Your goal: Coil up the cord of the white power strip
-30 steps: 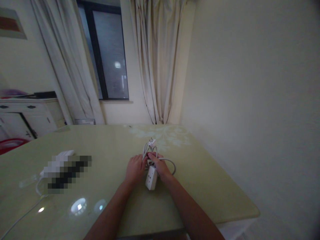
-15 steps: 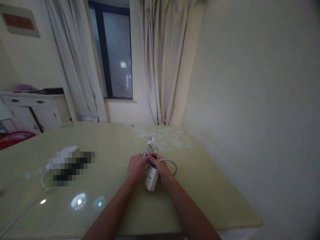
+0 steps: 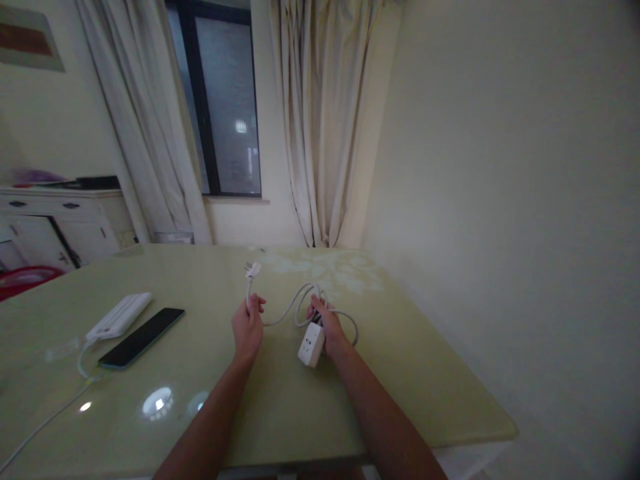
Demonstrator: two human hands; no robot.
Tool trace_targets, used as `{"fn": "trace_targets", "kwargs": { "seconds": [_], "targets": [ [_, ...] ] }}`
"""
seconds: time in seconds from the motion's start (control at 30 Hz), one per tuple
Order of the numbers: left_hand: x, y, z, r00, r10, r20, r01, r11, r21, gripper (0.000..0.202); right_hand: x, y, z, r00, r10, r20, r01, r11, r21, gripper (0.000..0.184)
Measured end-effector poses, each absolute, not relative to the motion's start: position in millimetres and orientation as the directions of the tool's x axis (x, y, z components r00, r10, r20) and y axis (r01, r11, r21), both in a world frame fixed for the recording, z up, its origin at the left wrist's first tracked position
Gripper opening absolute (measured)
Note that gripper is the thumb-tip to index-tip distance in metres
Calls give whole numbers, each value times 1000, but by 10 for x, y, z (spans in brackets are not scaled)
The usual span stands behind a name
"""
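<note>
My left hand (image 3: 247,328) is closed around the power cord just below its white plug (image 3: 253,269), whose prongs point up and to the left. My right hand (image 3: 327,325) grips the looped grey-white cord (image 3: 310,288) close to the white power strip (image 3: 311,345). The strip hangs tilted below the right fingers, its socket holes facing me. Between the two hands a single stretch of cord sags. One more loop curves out to the right of my right hand.
On the left of the pale green table (image 3: 425,400) lie a white power strip (image 3: 120,316) with a cable and a black phone (image 3: 143,338). A white cable (image 3: 45,427) runs to the near left edge. A wall (image 3: 500,233) borders the right side.
My left hand has drawn the plug end away to the left, out of the bundle. The cord now spans both hands. My right hand still holds the loops by the strip.
</note>
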State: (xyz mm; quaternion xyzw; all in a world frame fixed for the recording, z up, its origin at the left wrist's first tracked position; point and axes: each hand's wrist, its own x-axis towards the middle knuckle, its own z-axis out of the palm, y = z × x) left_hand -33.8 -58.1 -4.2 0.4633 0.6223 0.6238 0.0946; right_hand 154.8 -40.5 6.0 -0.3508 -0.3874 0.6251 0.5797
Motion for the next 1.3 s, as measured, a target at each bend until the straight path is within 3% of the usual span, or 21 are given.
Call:
{"fn": "trace_targets", "kwargs": {
  "seconds": [0.17, 0.3, 0.43, 0.63, 0.7, 0.87, 1.13, 1.3],
  "targets": [
    [-456, -585, 4, -614, 651, 446, 457, -168, 873, 58, 1679, -341, 81, -195, 979, 57, -411, -29, -911, 52],
    [-515, -658, 47, -602, 657, 453, 527, -100, 844, 59, 1833, -295, 113, -214, 965, 154, -262, 95, -960, 52],
    [-543, -632, 1, -588, 676, 443, 484, -145, 863, 51, 1999, -237, 144, -47, 951, 305, -35, 304, -952, 54],
    [-520, -380, -120, -638, 660, 396, 84, -452, 888, 42, 2107, -236, 150, 284, 858, 429, 133, 408, -903, 51],
    [-508, -331, -149, -638, 688, 346, -65, -496, 866, 41, 2107, -235, 135, 352, 833, 426, 133, 406, -904, 52],
    [-520, -337, -162, -506, 835, 214, -338, -420, 842, 33, 2089, -200, 107, 405, 830, 383, 58, 394, -917, 56],
    [-618, -345, -135, -420, 897, 137, -519, -362, 774, 24, 2093, -184, 100, 396, 852, 342, 9, 369, -930, 60],
    [-615, -426, -61, -323, 932, 165, -606, -338, 721, 26, 2126, -156, 51, 359, 889, 285, -31, 316, -948, 60]
  ]
}}
